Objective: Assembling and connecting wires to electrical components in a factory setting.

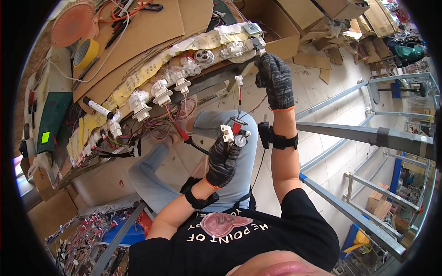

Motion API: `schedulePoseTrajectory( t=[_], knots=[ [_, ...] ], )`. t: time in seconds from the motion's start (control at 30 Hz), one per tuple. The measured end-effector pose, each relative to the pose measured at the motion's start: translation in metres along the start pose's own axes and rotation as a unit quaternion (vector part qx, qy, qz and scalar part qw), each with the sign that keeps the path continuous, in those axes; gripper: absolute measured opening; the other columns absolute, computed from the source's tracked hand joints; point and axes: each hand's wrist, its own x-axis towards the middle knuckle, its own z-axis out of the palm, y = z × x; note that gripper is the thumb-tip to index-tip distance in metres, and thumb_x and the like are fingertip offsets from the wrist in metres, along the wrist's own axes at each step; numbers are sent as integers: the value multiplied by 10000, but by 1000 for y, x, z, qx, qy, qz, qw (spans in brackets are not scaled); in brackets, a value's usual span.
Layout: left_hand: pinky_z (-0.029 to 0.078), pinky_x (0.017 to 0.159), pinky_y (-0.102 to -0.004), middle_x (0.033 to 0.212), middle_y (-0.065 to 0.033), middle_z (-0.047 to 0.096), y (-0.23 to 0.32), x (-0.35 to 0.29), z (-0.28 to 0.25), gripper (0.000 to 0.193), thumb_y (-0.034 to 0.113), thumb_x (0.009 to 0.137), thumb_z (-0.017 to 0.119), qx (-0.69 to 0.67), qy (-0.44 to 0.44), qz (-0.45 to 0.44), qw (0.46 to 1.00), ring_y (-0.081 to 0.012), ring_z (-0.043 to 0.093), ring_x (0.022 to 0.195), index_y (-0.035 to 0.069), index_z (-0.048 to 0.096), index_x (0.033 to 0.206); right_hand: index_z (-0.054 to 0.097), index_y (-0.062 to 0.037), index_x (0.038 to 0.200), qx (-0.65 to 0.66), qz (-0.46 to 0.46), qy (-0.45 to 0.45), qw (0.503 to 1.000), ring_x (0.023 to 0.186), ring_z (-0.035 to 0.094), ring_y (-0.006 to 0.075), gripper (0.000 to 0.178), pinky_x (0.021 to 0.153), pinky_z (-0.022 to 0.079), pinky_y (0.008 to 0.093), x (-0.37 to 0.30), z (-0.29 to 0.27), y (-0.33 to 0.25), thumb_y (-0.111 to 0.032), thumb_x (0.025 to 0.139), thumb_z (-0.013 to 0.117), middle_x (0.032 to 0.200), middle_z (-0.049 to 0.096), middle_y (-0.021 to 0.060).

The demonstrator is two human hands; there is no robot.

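Observation:
My left hand (pixel 222 162), in a dark striped knit glove, is closed around a wire harness above my knee. White connectors (pixel 227 133) stick out past its fingers, beside a red sleeve and a dark disc-shaped grommet (pixel 237 121). Thin coloured wires rise from the grommet to a small white plug (pixel 239 80). At the far edge of the bench my right hand (pixel 277 82), gloved alike, has its fingers pressed together at a small dark connector piece (pixel 258 44). Those fingers partly hide the piece, and I cannot tell whether it is fixed to the bench.
Along the bench edge a yellow-taped strip (pixel 138 73) carries several white connector holders (pixel 161 92). A marker (pixel 97 107), yellow tape roll (pixel 86 54) and green tester box (pixel 50 115) lie left. Metal frames (pixel 368 133) stand at right; bundled harnesses (pixel 87 234) lie lower left.

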Motion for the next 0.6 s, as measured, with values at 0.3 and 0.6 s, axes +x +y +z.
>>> schedulePoseTrajectory(
  t=[0.3,0.6],
  knots=[
    [451,774,-310,956,-109,631,-10,16,3,241,141,887,515,-62,12,25,998,-226,592,861,1,552,1080,554,-20,1070,208,124,-61,968,983,583,225,243,798,492,332,-38,15,30,-174,883,541,1109,574,153],
    [446,757,-287,896,-80,626,8,28,3,186,126,899,498,-139,1,-7,990,-175,572,818,6,564,1026,519,24,1155,238,131,-150,951,937,590,196,307,821,494,320,-38,35,4,-84,868,535,1072,583,112]
  ],
)
